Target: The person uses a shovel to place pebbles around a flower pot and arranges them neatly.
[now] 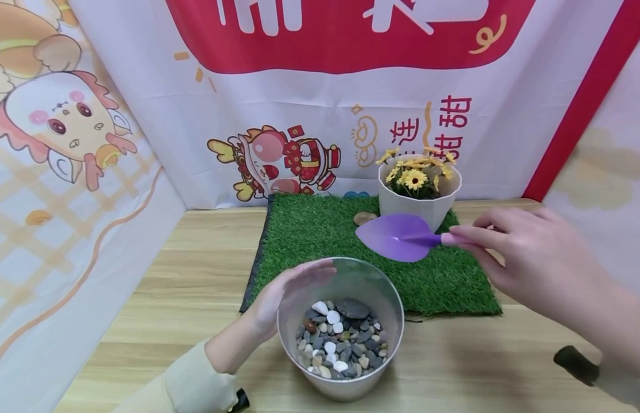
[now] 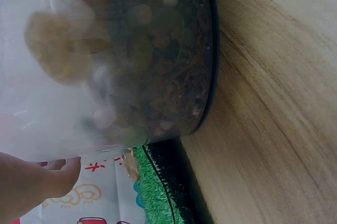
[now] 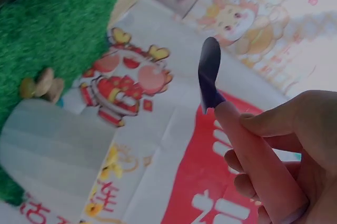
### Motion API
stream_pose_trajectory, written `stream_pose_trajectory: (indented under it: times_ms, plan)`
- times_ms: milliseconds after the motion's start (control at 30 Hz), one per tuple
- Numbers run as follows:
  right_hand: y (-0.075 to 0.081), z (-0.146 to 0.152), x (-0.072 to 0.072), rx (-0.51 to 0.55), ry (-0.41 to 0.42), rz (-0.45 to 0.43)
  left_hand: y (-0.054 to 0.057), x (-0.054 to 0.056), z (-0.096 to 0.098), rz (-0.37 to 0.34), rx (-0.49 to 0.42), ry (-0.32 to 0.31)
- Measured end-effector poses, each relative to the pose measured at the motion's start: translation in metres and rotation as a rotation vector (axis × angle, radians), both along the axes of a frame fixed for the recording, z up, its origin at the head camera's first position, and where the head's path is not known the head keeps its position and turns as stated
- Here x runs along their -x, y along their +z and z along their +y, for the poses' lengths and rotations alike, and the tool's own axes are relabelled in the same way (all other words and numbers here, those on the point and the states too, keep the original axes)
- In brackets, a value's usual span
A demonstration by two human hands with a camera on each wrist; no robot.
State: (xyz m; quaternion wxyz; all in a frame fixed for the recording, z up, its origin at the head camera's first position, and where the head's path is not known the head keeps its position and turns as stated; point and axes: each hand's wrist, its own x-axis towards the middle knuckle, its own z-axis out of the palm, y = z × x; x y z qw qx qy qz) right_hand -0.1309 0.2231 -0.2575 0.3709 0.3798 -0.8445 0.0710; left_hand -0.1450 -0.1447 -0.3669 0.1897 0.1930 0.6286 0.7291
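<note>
My right hand (image 1: 531,258) pinches the pink handle (image 3: 258,166) of a small purple garden trowel (image 1: 397,236), thumb along it and fingers curled underneath. The trowel hangs above the green mat, its blade towards the left. A clear bucket (image 1: 394,338) stands on the table, with grey, white and brown pebbles (image 1: 346,338) inside. Against the bucket's outer left wall rests my left hand (image 1: 278,295), its fingers fairly straight. In the left wrist view, pebbles and a dark layer show through the cloudy bucket wall (image 2: 31,113), with the hand (image 2: 37,184) touching its side.
Behind the bucket lies an artificial grass mat (image 1: 309,229) on the wooden table (image 1: 196,258). A white pot (image 1: 418,209) with yellow flowers (image 1: 414,179) stands at its back right, beside brown stones (image 1: 363,218). Printed cloth (image 1: 320,97) hangs behind.
</note>
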Motion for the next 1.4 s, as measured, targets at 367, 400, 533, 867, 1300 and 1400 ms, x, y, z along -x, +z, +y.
stream_pose_trajectory:
  times_ms: [367,400,533,867,1300,1400]
  plan:
    - [-0.006,-0.035,-0.012,-0.038,0.149,0.093,-0.001,-0.001,0.0,-0.019,-0.022,-0.019]
    - [-0.006,-0.039,-0.012,-0.052,0.163,0.107,-0.001,0.0,0.001,-0.022,-0.031,-0.028]
    - [-0.008,-0.052,-0.011,-0.152,0.188,0.167,0.0,0.0,0.001,-0.02,-0.051,-0.052]
    - [-0.023,-0.077,-0.01,-0.354,0.207,0.343,-0.001,0.001,0.0,-0.031,-0.032,-0.046]
    - [-0.033,-0.106,-0.021,-0.708,0.032,0.406,0.001,0.0,0.0,-0.037,-0.016,-0.037]
    - [-0.029,-0.114,-0.024,-0.792,-0.002,0.392,0.002,0.0,0.001,-0.035,-0.015,-0.032]
